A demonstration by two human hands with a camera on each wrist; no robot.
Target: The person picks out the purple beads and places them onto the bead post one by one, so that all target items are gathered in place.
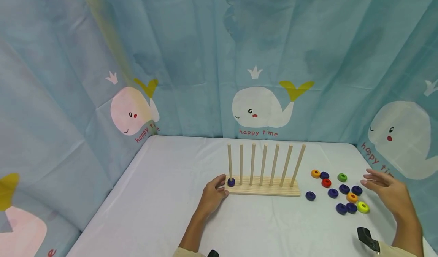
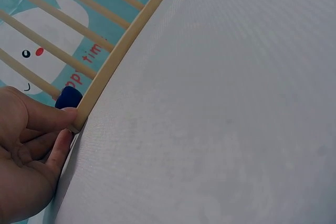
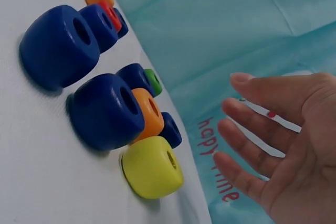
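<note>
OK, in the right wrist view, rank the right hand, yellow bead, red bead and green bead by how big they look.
1. Right hand
2. Yellow bead
3. Red bead and green bead: both small and partly hidden, too alike to rank.

Rack (image 1: 270, 191) in left hand (image 1: 210, 198): pale wood, linear grain. Adjacent bead (image 1: 231, 182): dark blue. Loose beads (image 1: 341, 209) beside right hand (image 1: 389, 191): blue, orange, red, green, yellow. Curtain (image 1: 191, 59) beyond hands: light blue, white whale print.

With my left hand (image 1: 211, 196) I grip the left end of the pegged board (image 1: 261, 190), thumb at its front; my right hand (image 1: 391, 194) hangs well to its right, fingers loosely parted.
</note>
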